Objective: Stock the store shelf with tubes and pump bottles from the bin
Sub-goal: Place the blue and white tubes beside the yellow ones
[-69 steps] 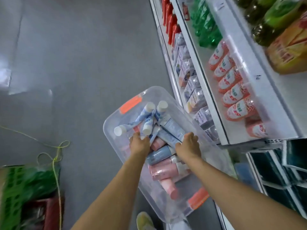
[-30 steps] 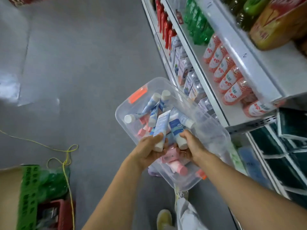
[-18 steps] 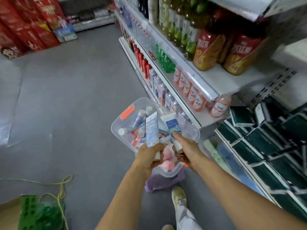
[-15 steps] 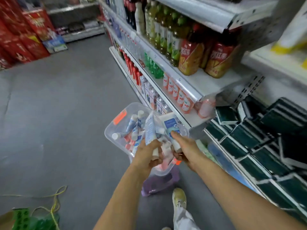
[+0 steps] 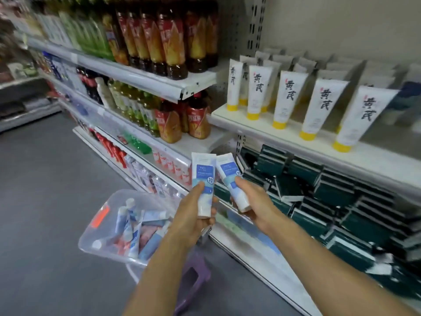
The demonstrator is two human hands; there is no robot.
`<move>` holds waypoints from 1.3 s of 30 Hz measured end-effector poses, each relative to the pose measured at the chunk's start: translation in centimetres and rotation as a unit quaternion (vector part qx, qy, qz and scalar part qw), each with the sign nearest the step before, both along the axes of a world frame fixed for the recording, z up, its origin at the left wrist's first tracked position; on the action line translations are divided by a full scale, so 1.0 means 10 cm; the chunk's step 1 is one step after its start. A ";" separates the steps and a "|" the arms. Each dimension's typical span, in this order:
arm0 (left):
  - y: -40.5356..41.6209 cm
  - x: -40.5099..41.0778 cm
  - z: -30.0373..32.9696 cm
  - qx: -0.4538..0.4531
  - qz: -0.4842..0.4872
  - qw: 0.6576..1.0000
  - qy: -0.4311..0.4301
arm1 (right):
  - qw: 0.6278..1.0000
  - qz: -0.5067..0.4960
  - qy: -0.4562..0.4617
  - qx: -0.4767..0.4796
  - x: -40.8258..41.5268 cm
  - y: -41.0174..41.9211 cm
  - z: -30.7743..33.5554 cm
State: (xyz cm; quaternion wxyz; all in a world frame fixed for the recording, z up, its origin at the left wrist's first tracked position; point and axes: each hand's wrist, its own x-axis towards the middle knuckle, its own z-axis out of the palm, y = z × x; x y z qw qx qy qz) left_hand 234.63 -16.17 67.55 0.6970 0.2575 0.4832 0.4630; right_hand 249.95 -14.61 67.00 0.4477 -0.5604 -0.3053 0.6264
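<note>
Above the bin (image 5: 107, 226), left hand (image 5: 193, 215) gripping a tube (image 5: 203, 179), right hand (image 5: 252, 201) gripping another tube (image 5: 230, 176)

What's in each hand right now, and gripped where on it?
Left hand grips a blue-and-white tube round its lower, cap end. Right hand grips a second matching tube the same way, near the cap.

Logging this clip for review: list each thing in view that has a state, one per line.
left hand: grips a blue-and-white tube, cap down
right hand: grips a second tube, tilted, cap down
bin: open, tubes still inside
shelf: upright white tubes with yellow caps in rows
</note>
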 end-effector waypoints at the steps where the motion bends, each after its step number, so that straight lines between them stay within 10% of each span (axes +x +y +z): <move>1: 0.00 0.11 0.05 0.008 -0.014 1.000 -0.009 | 1.000 -0.011 0.002 0.004 0.12 -0.03 0.05; 23: -0.47 3.08 0.82 0.141 -0.212 0.966 -0.050 | 0.989 -0.046 -0.043 0.136 3.14 -1.05 0.96; 39: -0.23 3.73 0.91 0.062 -0.187 0.980 -0.026 | 0.932 -0.214 -0.215 0.197 4.01 -0.46 0.97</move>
